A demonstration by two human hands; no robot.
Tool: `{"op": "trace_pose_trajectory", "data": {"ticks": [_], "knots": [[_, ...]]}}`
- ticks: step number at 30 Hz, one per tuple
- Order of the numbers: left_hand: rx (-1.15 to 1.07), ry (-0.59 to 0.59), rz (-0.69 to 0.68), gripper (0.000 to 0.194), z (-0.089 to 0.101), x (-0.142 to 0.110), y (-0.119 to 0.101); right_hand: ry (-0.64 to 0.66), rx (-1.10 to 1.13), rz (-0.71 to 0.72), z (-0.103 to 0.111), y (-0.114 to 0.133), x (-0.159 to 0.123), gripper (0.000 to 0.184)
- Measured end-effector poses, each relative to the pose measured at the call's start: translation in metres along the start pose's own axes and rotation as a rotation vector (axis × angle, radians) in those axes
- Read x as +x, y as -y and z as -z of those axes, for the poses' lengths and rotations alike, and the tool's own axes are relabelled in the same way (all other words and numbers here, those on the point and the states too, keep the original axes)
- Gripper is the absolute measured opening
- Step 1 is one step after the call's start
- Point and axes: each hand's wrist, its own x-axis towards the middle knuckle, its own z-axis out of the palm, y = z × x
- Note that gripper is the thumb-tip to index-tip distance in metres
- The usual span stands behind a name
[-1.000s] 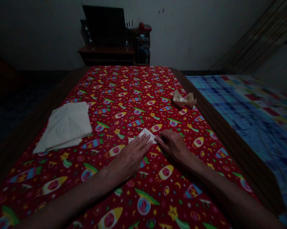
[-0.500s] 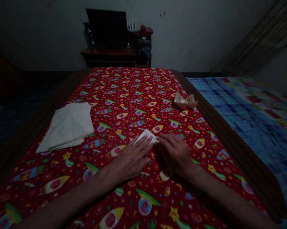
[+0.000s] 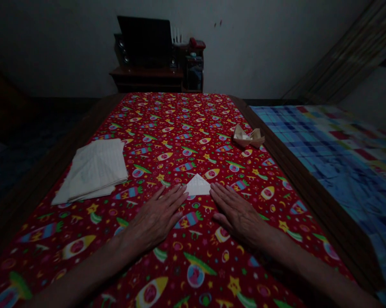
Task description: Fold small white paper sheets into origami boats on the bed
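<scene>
A small folded piece of white paper (image 3: 198, 186), triangular with its point facing away from me, lies flat on the red patterned cloth (image 3: 186, 246). My left hand (image 3: 159, 213) rests flat at the paper's left corner, fingers stretched out and fingertips touching its edge. On the other side, my right hand (image 3: 236, 209) lies with straight fingers, the tips at the right corner. Neither hand grips anything. The paper's middle and top are uncovered.
A stack of lined paper sheets (image 3: 98, 171) lies to the left. Toward the right edge stands a folded brown paper boat (image 3: 248, 137) with something white inside. Beyond the far end are a dark screen (image 3: 144, 42) and a red telephone (image 3: 197, 43). A blue checked cloth (image 3: 308, 158) spreads at right.
My left hand has slid left off the paper, baring its middle. My right hand has gone from bent fingers at the right corner to lying flat with fingers straight.
</scene>
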Motion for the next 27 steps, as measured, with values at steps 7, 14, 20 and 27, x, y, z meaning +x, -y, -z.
{"op": "trace_pose_trajectory", "data": {"ticks": [7,14,20,27], "knots": [[0.034,-0.064,0.024,0.044,-0.004,-0.019,0.012,-0.089,-0.052,-0.068,0.005,0.002,0.004,0.037],[-0.129,-0.246,0.095,0.033,-0.003,-0.003,0.014,-0.134,-0.200,0.076,0.003,0.014,0.048,0.015],[-0.208,-0.278,0.109,0.033,0.001,0.012,0.015,0.064,-0.169,0.100,0.009,0.022,0.070,0.012],[-0.277,-0.361,0.143,0.035,-0.005,0.013,0.019,-0.038,-0.018,0.147,0.005,0.005,0.066,0.015]]}}
